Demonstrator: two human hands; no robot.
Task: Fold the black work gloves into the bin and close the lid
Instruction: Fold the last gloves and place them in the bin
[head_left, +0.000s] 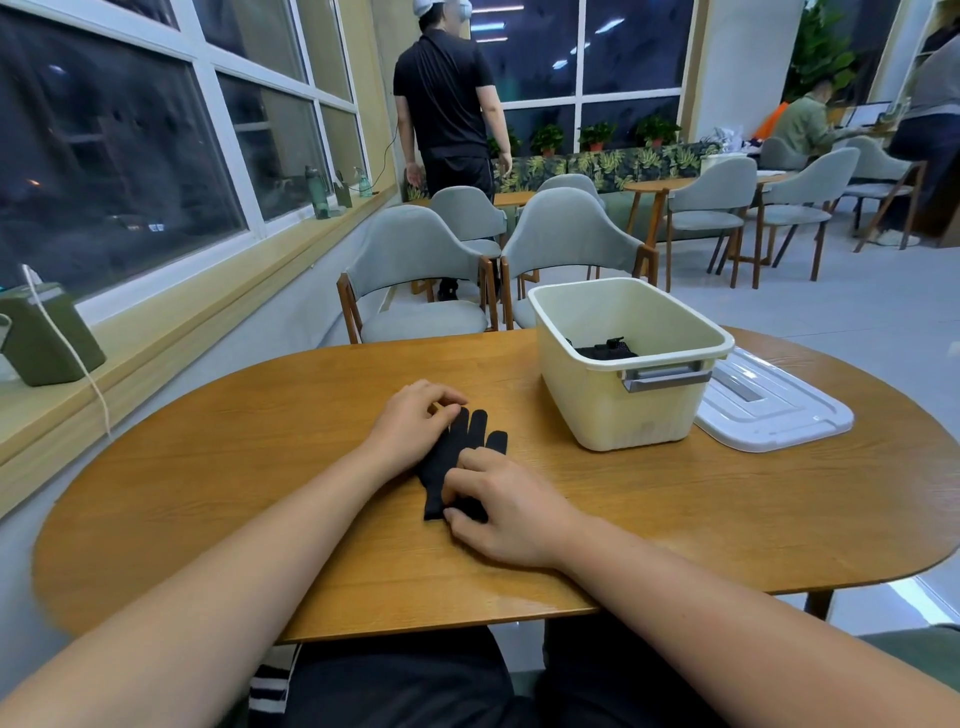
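Observation:
A black work glove lies flat on the wooden table, its fingers pointing away from me. My left hand rests at the glove's left edge, fingers curled, touching the fabric near the glove's fingers. My right hand covers the cuff end and pinches the fabric there with curled fingers. To the right stands a cream plastic bin, lid off, with other black gloves lying at its bottom. The white lid lies flat on the table just right of the bin.
Grey upholstered chairs stand beyond the far table edge. A person in black stands further back by the window. A green box with a white cable sits on the sill at the left.

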